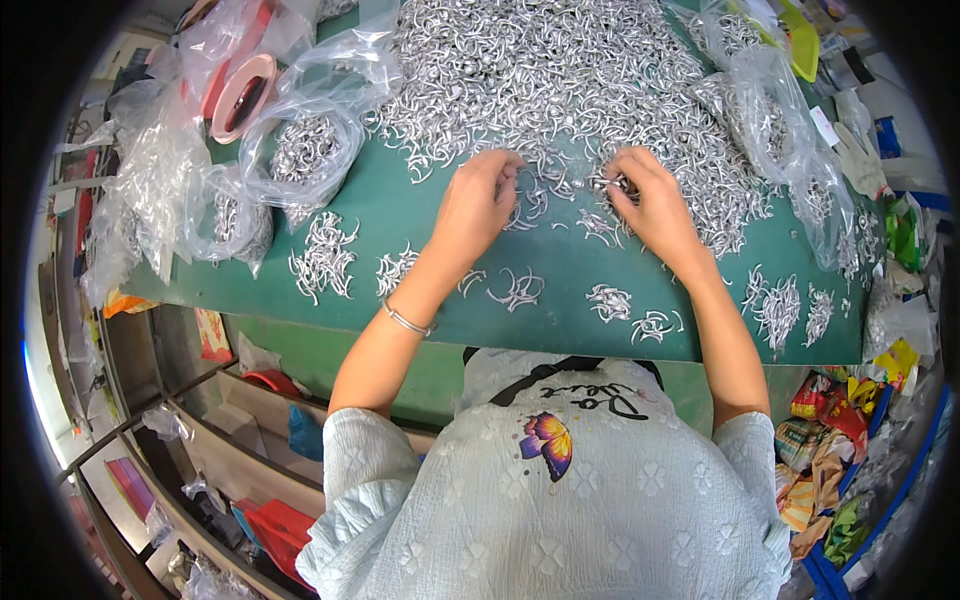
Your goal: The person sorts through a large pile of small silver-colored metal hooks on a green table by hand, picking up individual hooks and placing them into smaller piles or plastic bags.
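A large heap of small curved silver metal pieces (540, 70) covers the far middle of the green table (400, 320). At the heap's near edge my left hand (482, 200) is closed, thumb against curled fingers; what it holds, if anything, is hidden. A few loose pieces (535, 205) lie just right of it. My right hand (652, 200) is curled at the heap's edge, with metal pieces showing between thumb and fingers. Small separate piles lie nearer me, among them a pile (518, 288) in the middle and a pile (610, 300) to its right.
Clear plastic bags with metal pieces stand at the left (305, 150) and right (765, 120). A pink oval-rimmed container (243, 98) is among the left bags. More piles lie near the front edge, left (325, 258) and right (778, 310). A wooden shelf (250, 450) is below left.
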`<action>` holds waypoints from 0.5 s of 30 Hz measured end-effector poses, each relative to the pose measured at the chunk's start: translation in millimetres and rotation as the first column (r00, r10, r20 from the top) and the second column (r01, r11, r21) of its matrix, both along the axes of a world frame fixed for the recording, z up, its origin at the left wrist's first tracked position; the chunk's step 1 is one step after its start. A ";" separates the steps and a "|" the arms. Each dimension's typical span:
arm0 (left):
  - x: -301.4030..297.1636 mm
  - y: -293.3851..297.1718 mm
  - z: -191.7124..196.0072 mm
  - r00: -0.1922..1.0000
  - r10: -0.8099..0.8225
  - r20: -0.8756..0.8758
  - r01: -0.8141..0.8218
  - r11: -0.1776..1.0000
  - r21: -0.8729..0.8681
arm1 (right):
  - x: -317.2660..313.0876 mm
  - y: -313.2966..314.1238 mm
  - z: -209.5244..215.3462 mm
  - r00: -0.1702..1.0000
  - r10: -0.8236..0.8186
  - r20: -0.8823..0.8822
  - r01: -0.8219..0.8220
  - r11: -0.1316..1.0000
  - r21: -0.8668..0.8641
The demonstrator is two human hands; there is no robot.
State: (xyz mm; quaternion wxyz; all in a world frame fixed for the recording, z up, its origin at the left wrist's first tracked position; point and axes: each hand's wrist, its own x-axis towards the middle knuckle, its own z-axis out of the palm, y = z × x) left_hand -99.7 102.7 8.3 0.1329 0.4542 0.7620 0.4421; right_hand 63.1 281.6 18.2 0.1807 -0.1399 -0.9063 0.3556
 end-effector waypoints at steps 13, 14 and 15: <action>-1.8 -1.1 0.7 0.953 -0.118 -0.278 0.091 0.990 -0.108 | -82.3 26.6 -13.2 0.988 -0.065 -0.139 0.104 0.951 0.293; -1.5 -2.1 1.2 0.955 -0.117 -0.271 0.092 0.990 -0.105 | -95.9 25.0 -18.2 0.985 -0.083 -0.152 0.133 0.926 0.354; -1.3 -2.1 1.6 0.957 -0.118 -0.264 0.093 0.990 -0.103 | -103.3 24.8 -21.6 0.981 -0.102 -0.167 0.163 0.896 0.412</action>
